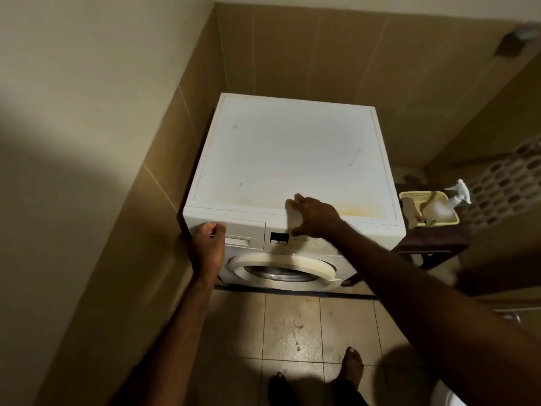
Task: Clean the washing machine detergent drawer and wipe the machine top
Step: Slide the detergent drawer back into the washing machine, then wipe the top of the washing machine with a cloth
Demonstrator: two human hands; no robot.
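Observation:
The white washing machine (292, 153) stands in a tiled corner, and its top has a yellowish stain (363, 209) near the front right. The detergent drawer (246, 234) sits pushed in at the left of the front panel. My left hand (206, 247) is at the drawer's left end with its fingers curled against the drawer front. My right hand (313, 215) rests over the front edge of the top. Its fingers are spread on the top and its thumb reaches down onto the control panel (279, 238). The round door (281, 269) below is closed.
Walls close in on the left and behind the machine. To the right, a dark wooden stand (430, 244) carries a yellow basket (439, 222) with a white spray bottle (450, 200) in it. A perforated basket (503, 183) is further right. My bare feet (351, 367) stand on the tiled floor.

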